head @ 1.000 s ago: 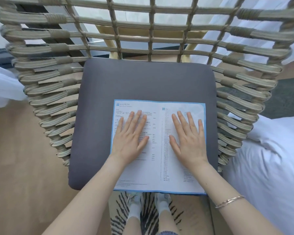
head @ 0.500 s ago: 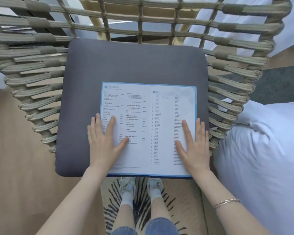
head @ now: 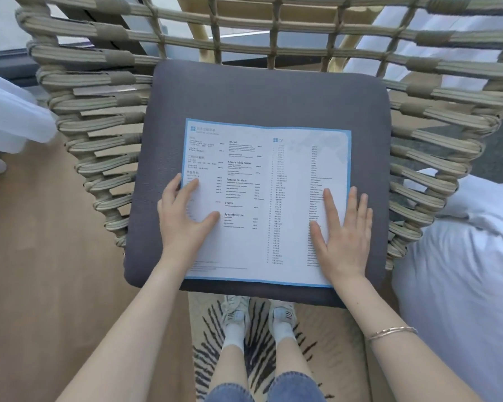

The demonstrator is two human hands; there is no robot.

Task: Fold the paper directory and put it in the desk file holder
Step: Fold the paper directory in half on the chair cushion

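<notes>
1. Since a second ago, you are sliding both hands outward from the middle of the paper directory [head: 266,203] toward its side edges.
2. Your left hand [head: 183,220] is curling at the left edge, seemingly starting a grip; your right hand [head: 344,235] is lying flat and released.
3. You are likely beginning the fold; the directory is lying open on the chair cushion [head: 262,94].
4. No file holder is showing.

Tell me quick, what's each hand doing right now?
Left hand: open, flat on the paper directory's left edge, holding nothing.
Right hand: open, flat on its right edge.
</notes>
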